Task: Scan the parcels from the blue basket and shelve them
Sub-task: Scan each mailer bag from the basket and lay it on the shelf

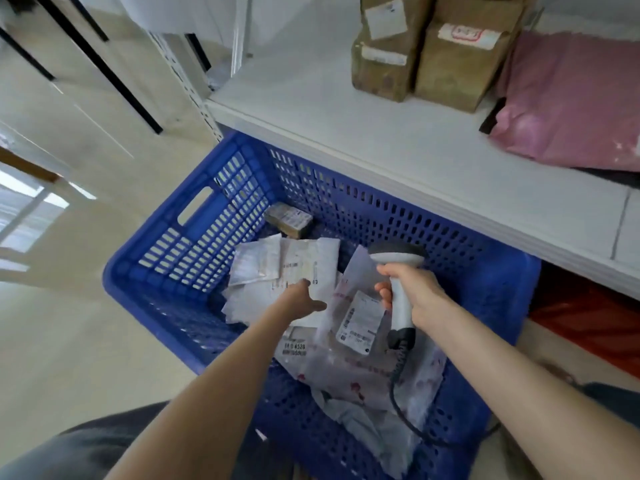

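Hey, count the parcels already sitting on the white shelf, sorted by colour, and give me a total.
Brown parcels: 2
Pink parcel: 1
Total: 3
A dark edge shows under the pink parcel, but it is too hidden to count.

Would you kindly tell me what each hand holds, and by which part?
The right hand grips the scanner by its handle; the left hand rests on a white parcel, grip unclear.

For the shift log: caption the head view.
Left hand touches a white parcel in the blue basket; right hand grips the scanner.
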